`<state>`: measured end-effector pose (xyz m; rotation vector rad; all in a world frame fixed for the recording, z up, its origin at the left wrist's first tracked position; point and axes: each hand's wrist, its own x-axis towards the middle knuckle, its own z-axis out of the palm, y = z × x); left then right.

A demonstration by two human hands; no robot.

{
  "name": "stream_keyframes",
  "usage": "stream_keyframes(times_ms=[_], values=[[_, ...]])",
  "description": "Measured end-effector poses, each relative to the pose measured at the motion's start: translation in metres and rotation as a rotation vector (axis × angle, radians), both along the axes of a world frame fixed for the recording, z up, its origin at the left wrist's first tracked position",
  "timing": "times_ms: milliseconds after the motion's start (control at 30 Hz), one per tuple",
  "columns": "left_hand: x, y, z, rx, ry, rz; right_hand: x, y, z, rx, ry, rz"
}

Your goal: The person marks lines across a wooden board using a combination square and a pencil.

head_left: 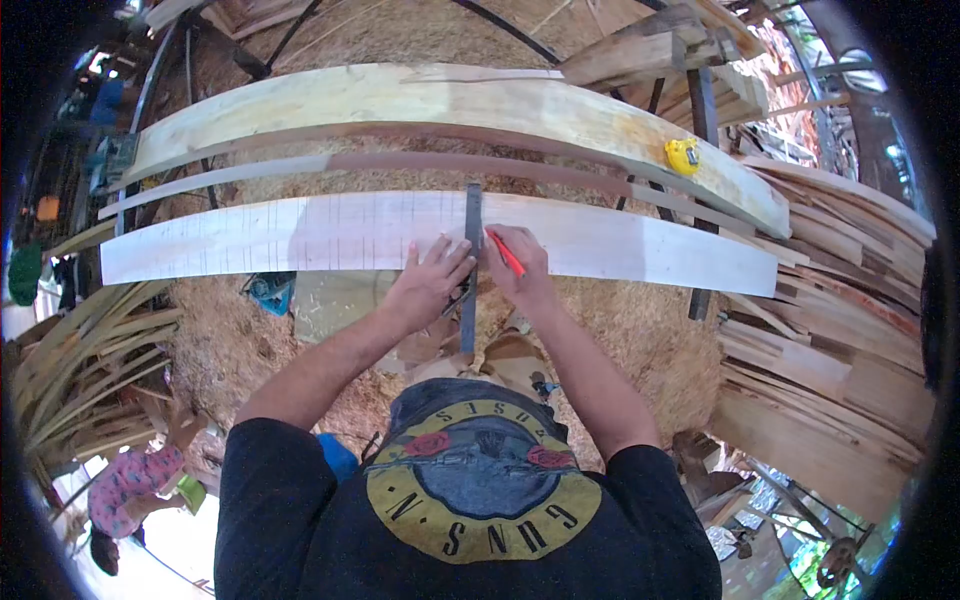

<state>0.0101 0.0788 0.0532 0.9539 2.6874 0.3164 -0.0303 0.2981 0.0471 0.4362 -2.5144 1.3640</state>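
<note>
A long pale board [380, 222] lies crosswise before me, with several thin dark lines drawn across its left half. Over it runs the dark flat blade of a combination square [473, 215], reaching past both long edges. Its head, at the near edge, is mostly hidden by my left hand [438, 278], whose fingers spread over the board as it holds the square against the wood. Just right of the blade, my right hand [520, 268] is closed around a red pencil [506, 254]. The pencil's tip is close to the blade's right edge.
Beyond the board lie a narrow strip [400, 162] and a thick plank [380, 95] bearing a yellow tape measure [682, 156]. Stacked timber [830, 370] stands at right, thin strips [95, 370] at left. A blue tool [270, 292] is underneath. Another person [135, 490] is at lower left.
</note>
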Motion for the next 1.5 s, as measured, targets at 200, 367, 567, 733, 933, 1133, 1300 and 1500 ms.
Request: stream_keyframes(times_ms=[200, 367, 567, 733, 933, 1133, 1300, 1500], values=[[0.0, 0.001, 0.002, -0.04, 0.013, -0.024, -0.037, -0.007, -0.011, -0.008, 0.093, -0.052], [0.0, 0.001, -0.003, -0.02, 0.016, -0.01, -0.011, 0.001, -0.001, 0.021, 0.012, 0.006], [0.001, 0.001, -0.003, -0.017, 0.045, -0.018, -0.034, -0.005, 0.001, -0.05, 0.023, -0.035], [0.001, 0.001, -0.001, -0.013, 0.046, -0.006, -0.007, 0.006, -0.001, 0.02, 0.014, 0.05], [0.002, 0.0, -0.002, -0.002, 0.073, -0.01, -0.022, 0.0, 0.0, 0.035, 0.013, 0.004], [0.001, 0.0, -0.002, 0.01, 0.06, -0.001, 0.004, 0.004, -0.005, 0.027, 0.007, 0.03], [0.002, 0.0, 0.0, -0.012, 0.051, -0.018, -0.009, -0.001, 0.003, 0.022, 0.028, 0.016], [0.0, 0.001, -0.003, -0.051, 0.035, -0.022, 0.001, 0.004, 0.002, 0.042, -0.019, 0.045]])
